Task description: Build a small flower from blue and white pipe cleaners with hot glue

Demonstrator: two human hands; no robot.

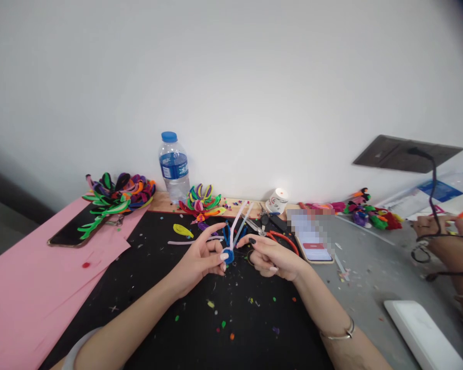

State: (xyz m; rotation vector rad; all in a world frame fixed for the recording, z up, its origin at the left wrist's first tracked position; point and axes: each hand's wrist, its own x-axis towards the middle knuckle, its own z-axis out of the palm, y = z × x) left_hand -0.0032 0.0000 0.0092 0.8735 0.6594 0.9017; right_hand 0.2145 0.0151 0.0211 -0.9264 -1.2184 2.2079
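From my end, head view only: the left hand [205, 257] has the blue coil [229, 258] in a close pinch, thumb over the front, index finger lifted clear. Coil sits just above the black mat [150, 313], roughly mid-frame, with a pale stem [233, 231] rising from it. Right hand [272, 259] is just beside: index reaching toward the stem, other fingers curled in. Can't tell if it touches or grips anything.

To do this well, I'd keep the left pinch firm but not crushing, since fuzzy wire likely bends and flattens easily. I'd steady the stem low, near the coil, so any force goes into the join instead of kinking the length. Blue loops [227, 234] stand close behind, so I'd watch for snagging them. Red-handled tool [283, 239] lies near the right hand; a yellow loop [182, 230] lies off to the left, apart from the fingers.
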